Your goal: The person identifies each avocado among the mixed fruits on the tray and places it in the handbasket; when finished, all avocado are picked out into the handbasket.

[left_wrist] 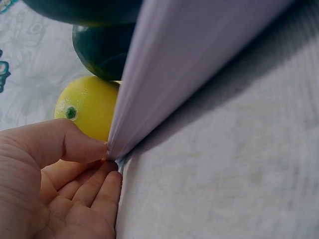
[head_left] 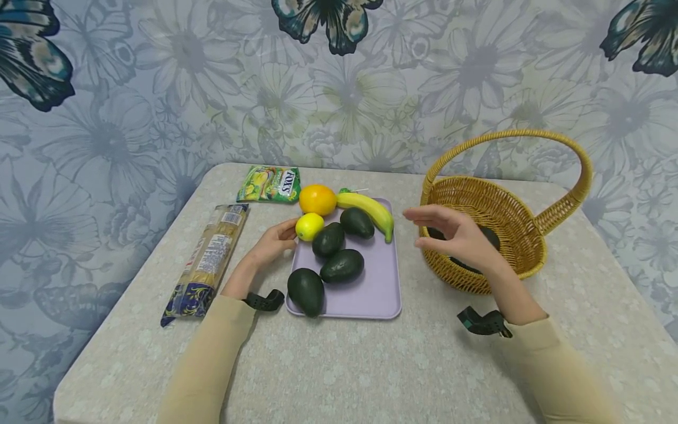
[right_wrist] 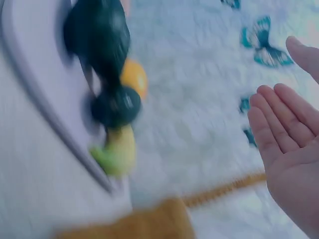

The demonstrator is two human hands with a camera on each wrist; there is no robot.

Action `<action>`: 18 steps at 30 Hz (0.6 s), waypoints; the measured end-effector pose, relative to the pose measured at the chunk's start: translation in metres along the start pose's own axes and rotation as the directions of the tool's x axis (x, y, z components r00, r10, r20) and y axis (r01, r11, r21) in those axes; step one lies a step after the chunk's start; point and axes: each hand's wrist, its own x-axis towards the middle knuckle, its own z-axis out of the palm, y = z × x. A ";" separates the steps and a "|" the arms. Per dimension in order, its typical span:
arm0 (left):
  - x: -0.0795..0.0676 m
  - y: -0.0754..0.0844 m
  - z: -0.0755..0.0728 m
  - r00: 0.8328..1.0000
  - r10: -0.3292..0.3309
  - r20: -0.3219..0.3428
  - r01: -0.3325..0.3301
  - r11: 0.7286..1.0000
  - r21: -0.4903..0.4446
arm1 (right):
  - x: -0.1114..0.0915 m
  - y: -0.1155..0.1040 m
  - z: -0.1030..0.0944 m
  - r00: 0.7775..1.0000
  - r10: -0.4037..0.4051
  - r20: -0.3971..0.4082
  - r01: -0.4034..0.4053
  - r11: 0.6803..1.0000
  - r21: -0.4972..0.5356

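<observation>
My left hand (head_left: pixel 276 242) is at the left edge of a lilac tray (head_left: pixel 373 291), beside a lemon (head_left: pixel 309 227). In the left wrist view its thumb and fingers pinch the tray's rim (left_wrist: pixel 130 94). Several dark green avocados (head_left: pixel 343 267) lie on the tray, one near its front left corner. An orange (head_left: pixel 318 200) and a banana (head_left: pixel 365 209) are at the tray's back. My right hand (head_left: pixel 459 235), fingers extended and holding nothing, hovers by the left side of a wicker basket (head_left: pixel 529 259). Dark things (head_left: pixel 489 237) lie inside the basket, partly hidden by that hand.
A green Fox's candy bag (head_left: pixel 269 184) lies at the table's back left. Left of my left hand is a long pasta packet (head_left: pixel 212 259). The basket's tall arched handle (head_left: pixel 508 134) rises at the right. A patterned wall (head_left: pixel 371 106) stands behind the table.
</observation>
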 end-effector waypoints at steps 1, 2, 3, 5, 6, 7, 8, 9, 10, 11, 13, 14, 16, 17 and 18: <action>0.000 0.000 0.000 1.000 0.001 0.000 -0.001 1.000 -0.002 | 0.005 0.003 0.008 1.000 0.006 0.022 -0.006 1.000 0.002; 0.000 0.000 0.000 1.000 0.002 -0.002 -0.002 1.000 -0.004 | 0.011 0.005 0.017 0.999 0.015 0.046 -0.015 1.000 0.013; 0.000 0.000 0.000 1.000 0.008 0.001 -0.008 1.000 -0.007 | 0.016 0.009 0.025 0.997 0.032 0.072 -0.033 0.999 0.023; 0.001 -0.001 0.001 1.000 0.015 0.008 -0.015 1.000 -0.011 | 0.025 0.019 0.040 0.990 0.066 0.121 -0.071 0.997 0.038; 0.001 -0.001 0.001 1.000 0.017 0.009 -0.017 1.000 -0.014 | 0.029 0.024 0.046 0.986 0.087 0.145 -0.093 0.995 0.041; 0.001 -0.001 0.001 1.000 0.017 0.007 -0.017 1.000 -0.018 | 0.033 0.030 0.052 0.981 0.103 0.166 -0.111 0.993 0.038; 0.001 -0.001 0.001 1.000 0.021 0.007 -0.020 1.000 -0.018 | 0.036 0.035 0.058 0.975 0.126 0.183 -0.134 0.991 0.030; 0.001 -0.001 0.001 1.000 0.024 0.008 -0.024 1.000 -0.018 | 0.039 0.041 0.062 0.970 0.146 0.196 -0.152 0.988 0.014; 0.000 -0.001 0.001 1.000 0.024 0.007 -0.024 1.000 -0.017 | 0.042 0.046 0.066 0.964 0.167 0.206 -0.170 0.985 -0.005; 0.000 0.000 0.001 1.000 0.026 0.004 -0.026 0.999 -0.018 | 0.044 0.051 0.070 0.957 0.194 0.215 -0.193 0.981 -0.023; -0.001 0.001 0.001 1.000 0.028 0.000 -0.028 1.000 -0.014 | 0.048 0.059 0.075 0.943 0.240 0.231 -0.235 0.971 -0.049; -0.001 0.001 0.001 0.999 0.032 0.002 -0.032 0.999 -0.013 | 0.049 0.063 0.077 0.934 0.264 0.240 -0.257 0.965 -0.058; -0.001 0.001 0.001 0.999 0.035 0.004 -0.035 0.999 -0.014 | 0.051 0.070 0.079 0.916 0.302 0.262 -0.296 0.953 -0.065; -0.001 0.001 0.000 0.999 0.036 0.006 -0.036 0.999 -0.015 | 0.052 0.072 0.080 0.908 0.317 0.275 -0.310 0.948 -0.068; -0.001 0.001 0.000 0.999 0.038 0.007 -0.038 0.999 -0.015 | 0.053 0.074 0.081 0.900 0.327 0.288 -0.319 0.945 -0.075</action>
